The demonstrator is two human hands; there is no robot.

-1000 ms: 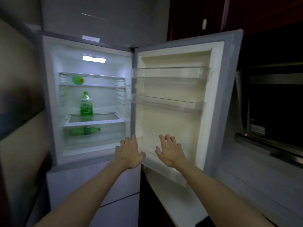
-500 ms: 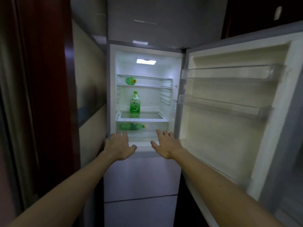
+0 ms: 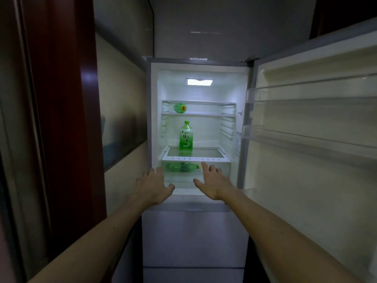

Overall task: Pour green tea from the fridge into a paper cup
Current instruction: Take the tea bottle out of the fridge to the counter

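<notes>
- Facing the fridge point(image 3: 157, 119), door point(image 3: 306, 160) swung wide, we hold both arms out at its lower edge.
- Upright on the middle shelf point(image 3: 206, 153) stands the tea bottle point(image 3: 186, 137); we'd grab its waist and lift straight.
- Our left hand point(image 3: 154, 187) and right hand point(image 3: 213, 181): fingers spread, holding nothing.

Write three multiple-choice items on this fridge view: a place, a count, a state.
1. Where does the upright green tea bottle stand? A) door rack B) glass shelf above the drawer C) top shelf
2. How many green bottles are in the fridge? A) one B) two C) three
3. What does the right hand hold? A) nothing B) a bottle C) a cup

1 B: its base is on the glass shelf.
2 C: a lying bottle on the top shelf, the upright one, a second lying bottle in the drawer.
3 A: its fingers are spread, holding nothing.
</notes>
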